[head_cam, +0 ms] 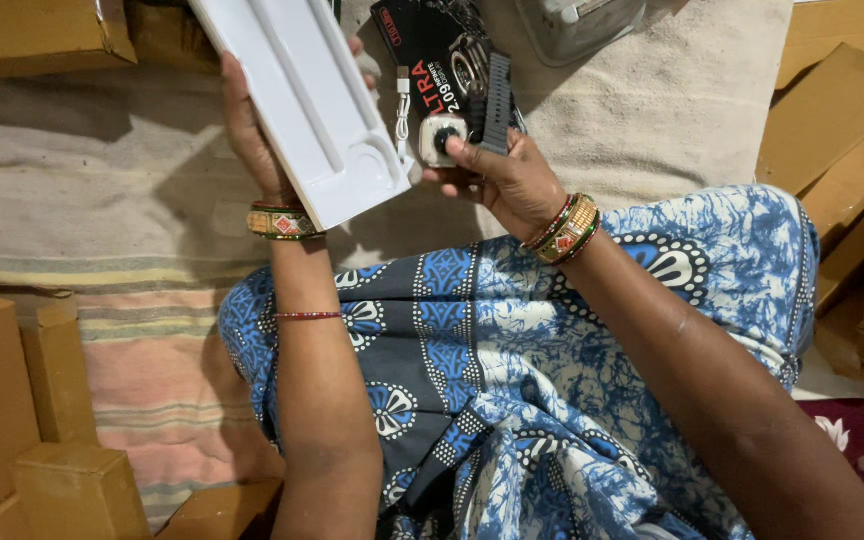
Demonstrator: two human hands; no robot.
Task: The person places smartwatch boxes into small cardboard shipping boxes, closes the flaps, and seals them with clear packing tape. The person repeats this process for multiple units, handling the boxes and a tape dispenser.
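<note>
Holding a white plastic tray (pixel 307 100) tilted up in your left hand (pixel 247 130), fingers wrapped around its edge, you pinch a small white puck-shaped charger (pixel 442 138) between the thumb and fingers of your right hand (pixel 507 180). Its white cable (pixel 403 105) trails beside the tray, above a black box (pixel 432 50) and a dark strap (pixel 497 100). Brown cardboard boxes (pixel 12 400) sit around your lap.

Black printed box (pixel 432 50) top centre; brown cartons (pixel 12 400) around.

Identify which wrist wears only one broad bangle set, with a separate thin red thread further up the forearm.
The left wrist: its thin red thread sits apart on the forearm; the right wrist wears stacked bangles only.
</note>
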